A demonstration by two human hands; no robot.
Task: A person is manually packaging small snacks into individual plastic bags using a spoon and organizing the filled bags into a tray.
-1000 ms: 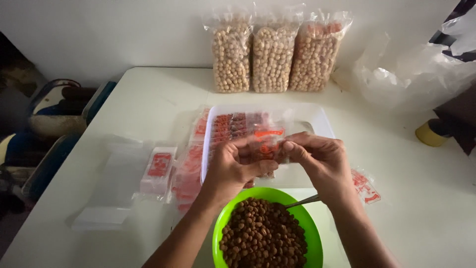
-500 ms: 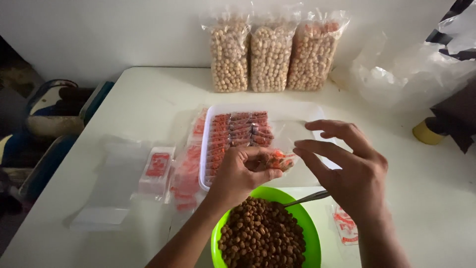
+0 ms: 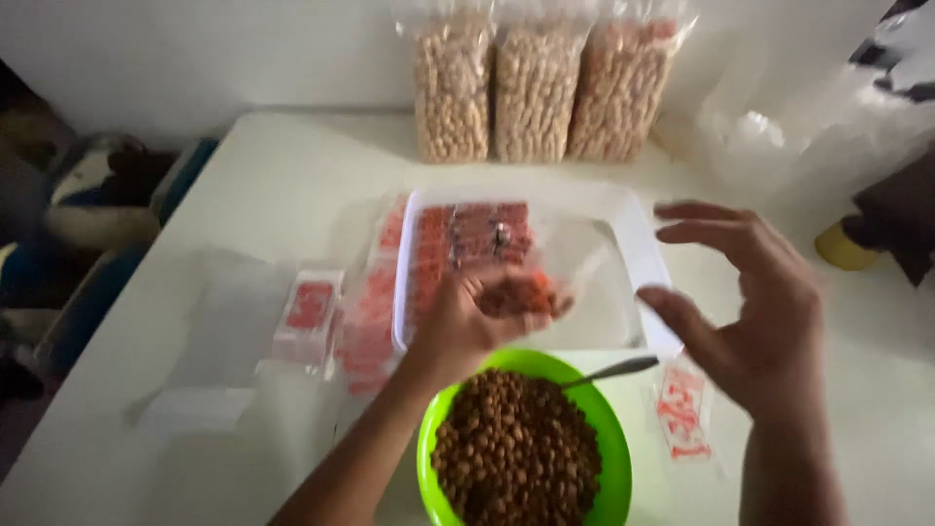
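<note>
My left hand (image 3: 474, 321) is closed around a small clear packet with red print (image 3: 531, 292), held above the near edge of a white tray (image 3: 638, 244). Rows of filled red-printed packets (image 3: 467, 239) lie in the tray's left half. My right hand (image 3: 755, 302) hovers open to the right of the tray, fingers spread, holding nothing. Just below both hands stands a green bowl (image 3: 609, 429) full of brown coated nuts (image 3: 516, 453), with a metal spoon (image 3: 609, 371) resting in it.
Three tall clear bags of pale nuts (image 3: 536, 88) lean against the back wall. Empty red-printed packets (image 3: 312, 312) lie left of the tray, one more packet (image 3: 682, 409) lies right of the bowl. Crumpled clear plastic (image 3: 799, 127) and a yellow object (image 3: 842, 244) sit at right.
My right hand let go of the packet and moved out to the right, opening wide. My left hand kept the packet and lowered it toward the tray. The view blurred slightly.
</note>
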